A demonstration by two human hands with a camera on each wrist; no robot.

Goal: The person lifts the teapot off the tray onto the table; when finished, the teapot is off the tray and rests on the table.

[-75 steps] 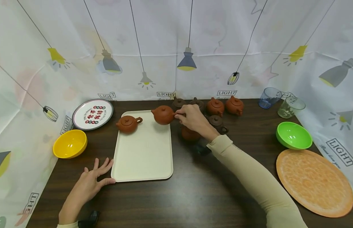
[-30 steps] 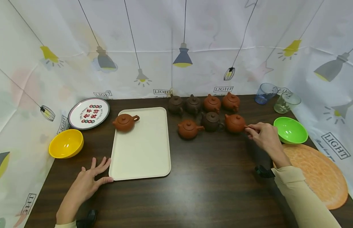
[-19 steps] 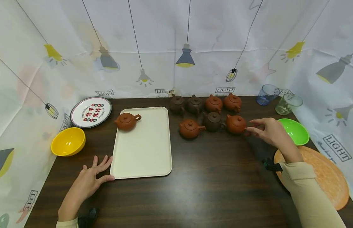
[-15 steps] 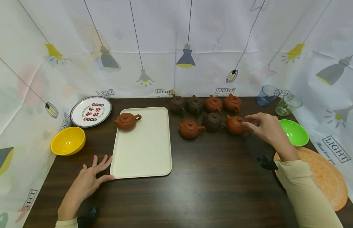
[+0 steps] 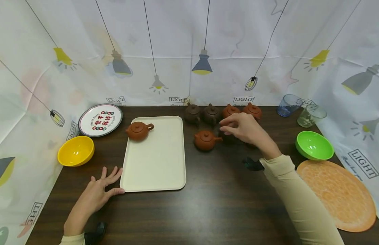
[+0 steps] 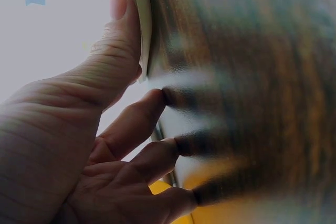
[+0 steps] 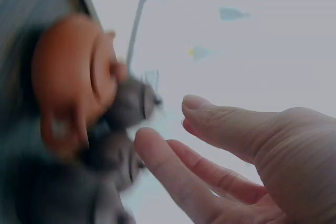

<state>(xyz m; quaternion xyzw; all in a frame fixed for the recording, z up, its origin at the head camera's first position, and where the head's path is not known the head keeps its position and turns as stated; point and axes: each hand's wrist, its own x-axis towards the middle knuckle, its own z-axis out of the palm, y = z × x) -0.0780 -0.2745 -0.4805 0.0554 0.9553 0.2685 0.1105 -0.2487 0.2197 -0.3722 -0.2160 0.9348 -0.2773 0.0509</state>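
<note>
A cream tray (image 5: 154,163) lies on the dark table with one red-brown teapot (image 5: 137,130) at its far left corner. My left hand (image 5: 111,182) lies flat on the table, thumb against the tray's near corner (image 6: 137,24). My right hand (image 5: 222,126) hovers open and holds nothing, just right of a red-brown teapot (image 5: 204,140) on the table. Behind it stand two dark teapots (image 5: 192,113) and two red-brown ones (image 5: 252,110). The hand hides what is beneath it. In the blurred right wrist view the fingers (image 7: 173,171) are spread near a red-brown teapot (image 7: 73,77).
On the left are a yellow bowl (image 5: 75,154) and a printed plate (image 5: 100,119). On the right are a green bowl (image 5: 314,145), a round orange plate (image 5: 336,194), a blue glass (image 5: 288,104) and a clear glass (image 5: 311,115). A patterned curtain closes three sides.
My right hand carried a red-brown teapot from the tray to the right end of the group, let it go, then moved left over the teapots. The left hand stayed put.
</note>
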